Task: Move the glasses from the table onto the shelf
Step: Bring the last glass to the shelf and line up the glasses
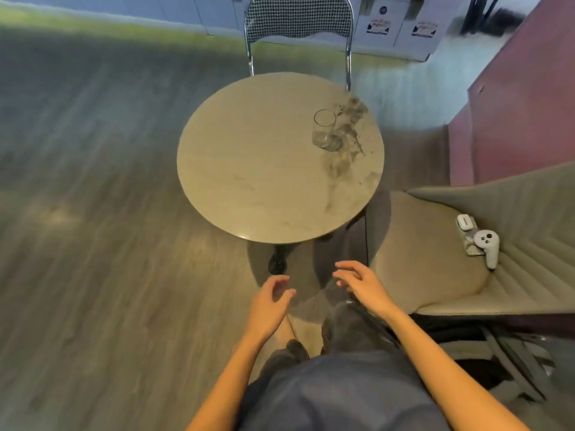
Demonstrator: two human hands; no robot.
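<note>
Both hands empty, left hand (270, 303) and right hand (361, 283) loosely curled short of the table (249, 169), glass (325, 130) upright near its far right edge; risk: clear, slick glass, hasty reach tips it off.

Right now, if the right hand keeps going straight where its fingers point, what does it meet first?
Probably the near edge of the round table. The right hand, open and empty, points forward and slightly left, short of the table. The glass stands farther off to the right. Depth is uncertain.
</note>
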